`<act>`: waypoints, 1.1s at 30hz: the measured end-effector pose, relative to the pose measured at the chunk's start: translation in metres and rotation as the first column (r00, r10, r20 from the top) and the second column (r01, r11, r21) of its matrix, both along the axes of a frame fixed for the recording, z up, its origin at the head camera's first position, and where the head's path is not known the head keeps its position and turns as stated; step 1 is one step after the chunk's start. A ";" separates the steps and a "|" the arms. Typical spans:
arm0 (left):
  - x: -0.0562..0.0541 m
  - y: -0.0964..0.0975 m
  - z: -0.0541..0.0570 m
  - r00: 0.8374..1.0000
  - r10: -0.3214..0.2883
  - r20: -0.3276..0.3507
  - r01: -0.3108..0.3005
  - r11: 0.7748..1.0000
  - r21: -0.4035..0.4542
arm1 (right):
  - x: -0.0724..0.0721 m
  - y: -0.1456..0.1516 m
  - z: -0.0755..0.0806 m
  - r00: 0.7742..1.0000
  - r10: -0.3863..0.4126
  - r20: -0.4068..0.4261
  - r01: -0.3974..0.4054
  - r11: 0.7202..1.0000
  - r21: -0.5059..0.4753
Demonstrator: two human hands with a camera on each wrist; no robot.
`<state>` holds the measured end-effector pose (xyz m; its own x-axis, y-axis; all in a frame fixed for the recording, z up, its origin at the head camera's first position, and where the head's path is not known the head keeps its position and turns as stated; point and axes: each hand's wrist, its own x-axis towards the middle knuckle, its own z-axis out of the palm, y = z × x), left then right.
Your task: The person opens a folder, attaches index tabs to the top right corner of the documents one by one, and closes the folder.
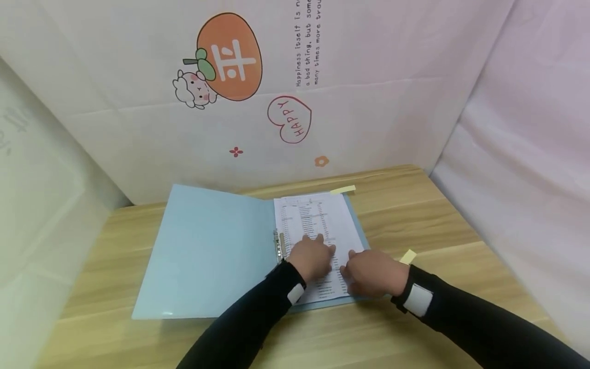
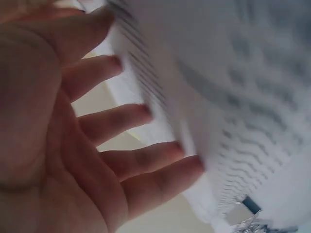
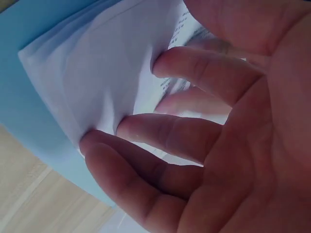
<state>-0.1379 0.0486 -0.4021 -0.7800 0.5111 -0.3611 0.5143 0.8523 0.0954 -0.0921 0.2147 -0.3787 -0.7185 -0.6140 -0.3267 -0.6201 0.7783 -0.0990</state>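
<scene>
A light blue folder [image 1: 207, 251] lies spread on the table, its cover turned to the left. On its right half is a stack of printed paper sheets [image 1: 341, 220], with a metal clip [image 1: 278, 246] along the fold. My left hand [image 1: 313, 259] is over the middle of the sheets; in the left wrist view its fingertips [image 2: 145, 112] touch the printed paper, fingers extended and spread. Lower right, my right hand [image 1: 375, 274] lies across the sheets' edge. Its slightly bent fingers [image 3: 167, 136] press their tips on the paper near a corner in the right wrist view.
The wooden table [image 1: 428, 215] extends around the folder. One pale yellow strip [image 1: 343, 189] sits at the folder's top edge, another yellow strip [image 1: 408, 256] beside my right wrist. A printed white cloth [image 1: 378, 66] hangs behind, with more cloth at both sides.
</scene>
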 end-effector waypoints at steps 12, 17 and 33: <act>0.057 -0.012 0.013 0.976 -0.151 -0.159 0.156 0.987 0.022 | 0.000 0.003 0.001 0.999 -0.027 0.027 0.029 0.997 -0.071; 0.054 -0.014 0.009 0.980 -0.138 -0.145 0.146 0.988 0.047 | 0.001 0.006 -0.002 1.000 0.013 -0.015 -0.014 0.997 -0.080; 0.052 -0.022 0.009 0.971 -0.173 -0.163 0.181 0.983 0.032 | -0.014 0.048 0.005 0.933 -0.273 0.235 0.333 0.904 -0.269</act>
<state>-0.0861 0.0264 -0.3936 -0.7211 0.6595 -0.2122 0.6683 0.7429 0.0378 -0.1057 0.2630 -0.3741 -0.8291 -0.4662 -0.3088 -0.3055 0.8402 -0.4481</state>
